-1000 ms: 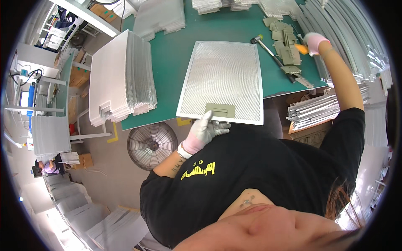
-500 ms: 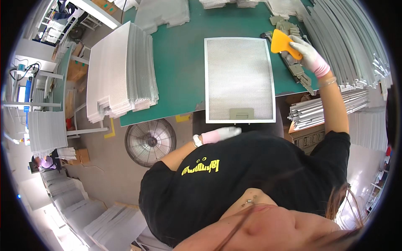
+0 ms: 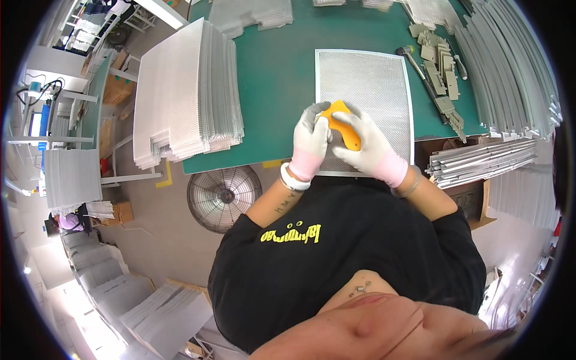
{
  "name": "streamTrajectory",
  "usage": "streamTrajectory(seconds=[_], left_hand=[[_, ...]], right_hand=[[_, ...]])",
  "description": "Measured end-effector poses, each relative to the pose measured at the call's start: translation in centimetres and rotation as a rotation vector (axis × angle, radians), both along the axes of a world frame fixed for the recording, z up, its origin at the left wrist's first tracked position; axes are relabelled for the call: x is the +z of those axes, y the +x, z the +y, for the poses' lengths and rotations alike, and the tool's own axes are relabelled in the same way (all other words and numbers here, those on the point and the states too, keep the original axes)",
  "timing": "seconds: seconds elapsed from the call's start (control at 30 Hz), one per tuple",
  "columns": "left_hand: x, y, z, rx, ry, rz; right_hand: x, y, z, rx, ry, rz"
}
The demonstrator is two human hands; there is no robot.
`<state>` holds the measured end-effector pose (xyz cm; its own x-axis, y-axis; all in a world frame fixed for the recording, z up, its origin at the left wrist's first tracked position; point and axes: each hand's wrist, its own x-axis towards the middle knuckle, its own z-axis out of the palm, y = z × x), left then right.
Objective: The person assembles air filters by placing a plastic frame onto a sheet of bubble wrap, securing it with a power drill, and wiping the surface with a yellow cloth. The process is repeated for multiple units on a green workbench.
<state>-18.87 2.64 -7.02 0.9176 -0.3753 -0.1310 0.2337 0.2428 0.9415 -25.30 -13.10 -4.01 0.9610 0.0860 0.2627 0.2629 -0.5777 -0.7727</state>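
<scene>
A framed metal mesh panel (image 3: 366, 75) lies on the green table at its front edge. Over the panel's lower half, both gloved hands come together at a yellow plastic scraper (image 3: 347, 133). My right hand (image 3: 371, 144) is closed round the scraper from the right, its fingers across the upper part. From the other side, my left hand (image 3: 311, 135) pinches the scraper's left edge near the top. The scraper's handle, with a small hole, points down toward me. Part of the blade is hidden by fingers.
Left on the green table (image 3: 273, 78) stands a thick stack of mesh sheets (image 3: 171, 90). A hammer (image 3: 423, 78) and several grey-green plates (image 3: 441, 66) lie right of the panel. Metal strips (image 3: 510, 72) fill the far right. A round floor fan (image 3: 225, 198) stands below the table's front edge.
My right hand has brought the scraper from the right side in over the panel. My left hand has risen from beside my body to the scraper. The view has shifted slightly.
</scene>
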Motion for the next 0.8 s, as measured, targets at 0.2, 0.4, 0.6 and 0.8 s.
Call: streamTrajectory(seconds=[0.2,0.4,0.6,0.8], left_hand=[[-1.1,3.7,-0.9,-0.216,-0.049,0.097],[-3.3,4.6,-0.3,-0.121,1.041,-1.018],[-4.2,3.5,-0.2,-0.253,1.191,-1.011],[-4.1,3.4,-0.3,-0.266,1.198,-1.009]], right_hand=[[-0.4,1.8,-4.6,0.140,-0.669,-0.290],[-4.4,11.7,-6.1,-0.105,-0.781,-0.265],[-4.9,15.8,-3.6,-0.038,-0.989,-0.045],[-6.1,15.8,-5.3,-0.005,-0.965,-0.248]])
